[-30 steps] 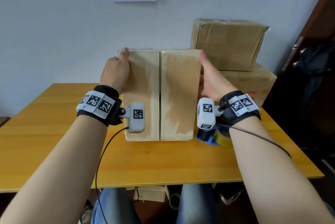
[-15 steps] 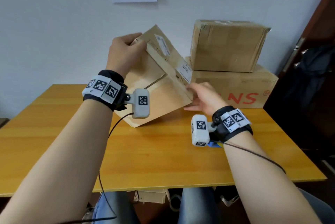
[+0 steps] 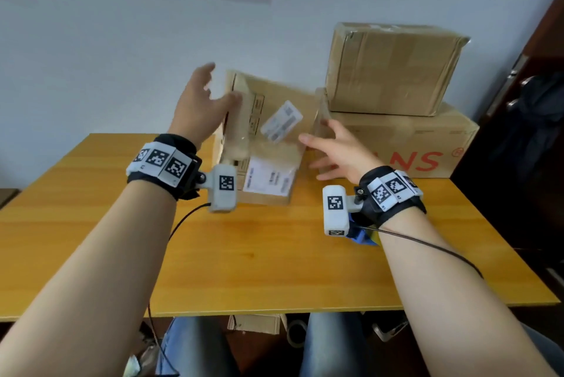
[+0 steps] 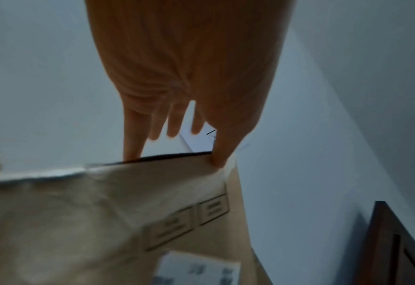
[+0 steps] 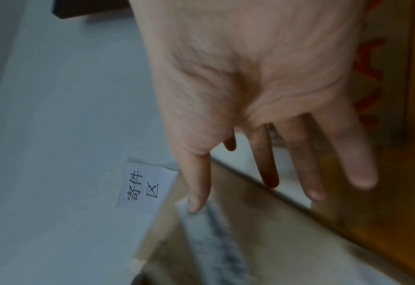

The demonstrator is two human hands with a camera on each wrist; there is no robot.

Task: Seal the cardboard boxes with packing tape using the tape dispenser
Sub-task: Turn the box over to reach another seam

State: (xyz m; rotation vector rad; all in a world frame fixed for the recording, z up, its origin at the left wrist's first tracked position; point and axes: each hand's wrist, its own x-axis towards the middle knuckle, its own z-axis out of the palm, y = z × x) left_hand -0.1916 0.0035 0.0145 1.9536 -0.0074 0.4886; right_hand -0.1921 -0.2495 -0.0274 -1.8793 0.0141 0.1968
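Fingers (image 3: 227, 100) on 1 of 3 boxes (image 3: 268, 144)

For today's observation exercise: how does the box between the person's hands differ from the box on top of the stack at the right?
The box between the hands bears white printed labels; the top stacked box shows none on the faces in view. The former is tilted and blurred between the left hand and right hand; the latter sits level on a larger box. The stacked one shows glossy tape along its edges. Both are brown cardboard.
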